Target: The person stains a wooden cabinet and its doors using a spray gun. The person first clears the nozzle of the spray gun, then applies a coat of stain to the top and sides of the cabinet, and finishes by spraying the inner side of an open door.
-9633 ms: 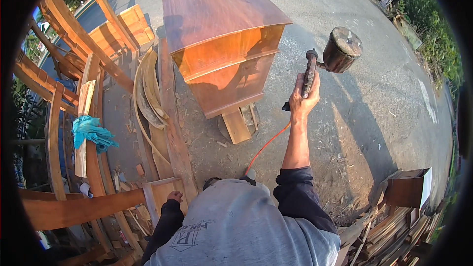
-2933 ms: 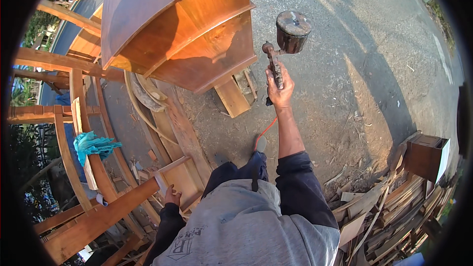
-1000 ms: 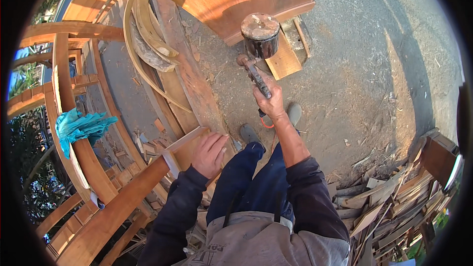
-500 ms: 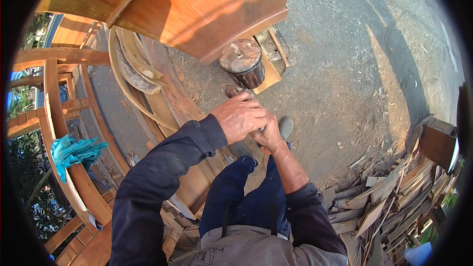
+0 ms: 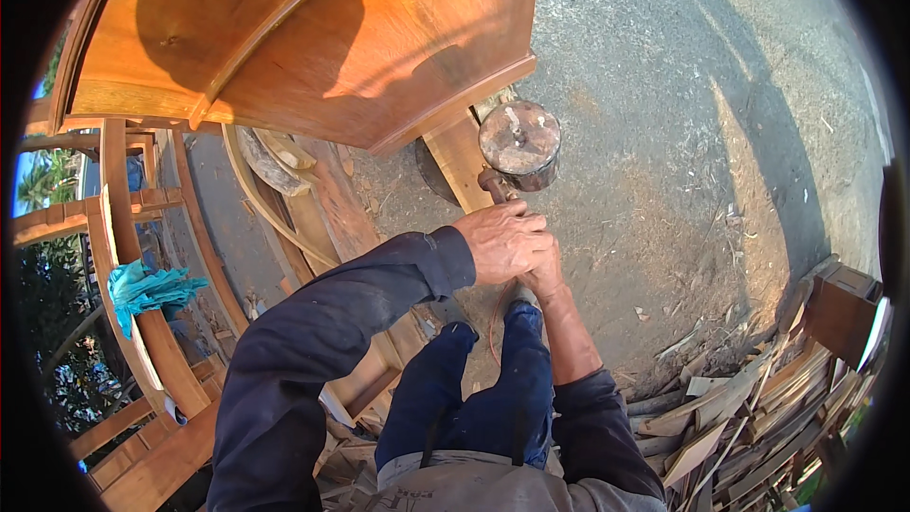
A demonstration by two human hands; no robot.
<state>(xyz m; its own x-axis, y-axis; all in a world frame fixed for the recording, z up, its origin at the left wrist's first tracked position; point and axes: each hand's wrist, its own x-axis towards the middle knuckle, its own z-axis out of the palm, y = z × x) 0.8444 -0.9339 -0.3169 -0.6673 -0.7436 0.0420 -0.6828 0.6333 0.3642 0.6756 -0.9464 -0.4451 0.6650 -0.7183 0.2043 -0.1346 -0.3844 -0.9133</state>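
Observation:
My left hand is closed on the top of a dark, stained spray gun, fingers wrapped over its rear. Just beneath and to the right, my right hand, partly hidden by the left, grips the gun's handle. The gun's round, paint-crusted cup sits upright at its front. A thin red hose runs down beside my legs. Ahead of the gun and to its upper left stands a glossy orange-brown wooden cabinet, with a pale board beneath its lower edge.
Stacked wooden frames stand on the left, a turquoise cloth draped over one. Curved wooden pieces lie near the cabinet. A heap of scrap wood and a small dark brown box are at lower right. Shadowed grey pavement spans the right.
Since a second ago my left hand has come up from beside the lower boards onto the gun. Over the last half second both hands and gun have shifted right; the cabinet appears lower in view.

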